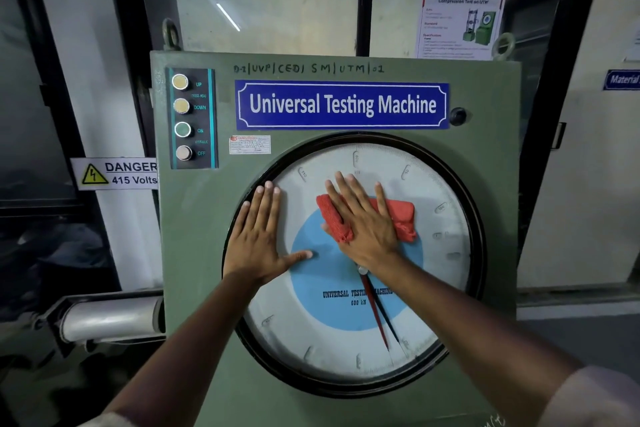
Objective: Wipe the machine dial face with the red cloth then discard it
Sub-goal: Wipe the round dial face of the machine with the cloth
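Note:
The round dial face fills the lower half of a green machine panel; it is white with a light-blue centre, a black rim and two thin pointers hanging down. A folded red cloth lies flat against the upper middle of the glass. My right hand presses on the cloth with fingers spread, covering its middle. My left hand rests flat and spread on the dial's left edge, partly over the rim, holding nothing.
A black button strip with UP, DOWN, ON, OFF sits at the panel's upper left. A blue "Universal Testing Machine" plate is above the dial. A danger 415 Volts sign hangs left of the panel. A grey cylinder juts out lower left.

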Available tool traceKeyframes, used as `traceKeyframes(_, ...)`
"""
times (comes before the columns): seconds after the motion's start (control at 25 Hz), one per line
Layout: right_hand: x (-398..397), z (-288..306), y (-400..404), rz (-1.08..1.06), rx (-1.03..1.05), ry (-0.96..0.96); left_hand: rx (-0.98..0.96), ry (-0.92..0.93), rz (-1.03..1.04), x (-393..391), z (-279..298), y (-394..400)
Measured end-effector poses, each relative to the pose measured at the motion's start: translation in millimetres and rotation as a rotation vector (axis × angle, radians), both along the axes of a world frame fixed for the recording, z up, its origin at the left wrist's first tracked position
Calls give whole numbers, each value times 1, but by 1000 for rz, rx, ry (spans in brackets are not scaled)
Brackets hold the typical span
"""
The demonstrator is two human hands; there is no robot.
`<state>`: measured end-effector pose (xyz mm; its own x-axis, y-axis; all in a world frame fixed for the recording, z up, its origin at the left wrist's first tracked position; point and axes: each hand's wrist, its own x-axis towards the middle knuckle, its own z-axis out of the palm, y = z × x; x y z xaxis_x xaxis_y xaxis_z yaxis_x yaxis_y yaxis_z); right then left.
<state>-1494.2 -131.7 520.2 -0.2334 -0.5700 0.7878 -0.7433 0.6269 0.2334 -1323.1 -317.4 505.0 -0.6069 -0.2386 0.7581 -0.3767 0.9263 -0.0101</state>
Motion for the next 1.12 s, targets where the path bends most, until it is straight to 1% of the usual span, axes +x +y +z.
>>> traceKeyframes(0.12,8,28,-25,-1,-37,-2,5,19,2,-2,-1,0)
traceKeyframes(0.2,13,31,-37,1,-94,-14,8,25,3,-2,-2,0)
traceKeyframes(0.28,11,11,-27,10,-103,-12,1,22,3,-1,-1,-1)
traceKeyframes(0.36,7,-20,-3,-7,-51,9,-3,18,-2,0,-1,0)
traceKeyframes(0.4,6,-26,5,-15,-33,19,-7,25,0,0,0,1)
traceKeyframes(0.44,5,-23,4,-15,-32,29,-3,23,1,0,1,1)
traceKeyframes(0.52,7,4,-14,6,-95,18,5,20,-5,-1,2,2)
traceKeyframes(0.6,12,25,-34,9,-166,-36,0,39,1,-1,-1,1)
traceKeyframes(0.64,15,27,-40,10,-175,-46,0,35,1,-1,0,0)
traceKeyframes(0.68,16,17,-39,18,-160,-41,3,21,-6,-1,0,0)
traceKeyframes(0.76,16,-16,-25,33,-67,18,-10,11,-9,-2,-1,1)
traceKeyframes(0.8,15,-26,-18,41,-13,49,-12,18,1,-2,-2,0)
traceKeyframes(0.84,13,-24,-17,52,11,82,-2,13,5,0,0,0)
traceKeyframes(0.88,14,-16,-20,47,-11,73,9,3,-3,2,1,0)
traceKeyframes(0.92,17,-5,-25,31,-75,25,9,-4,-11,2,2,0)
traceKeyframes(1.0,27,-1,-44,-12,-198,-102,3,-5,5,4,-7,-2)
traceKeyframes(1.04,31,-5,-48,-17,-177,-83,-3,1,3,4,-8,-2)
traceKeyframes(1.12,26,-9,-44,39,1,68,-7,-15,-6,2,-7,2)
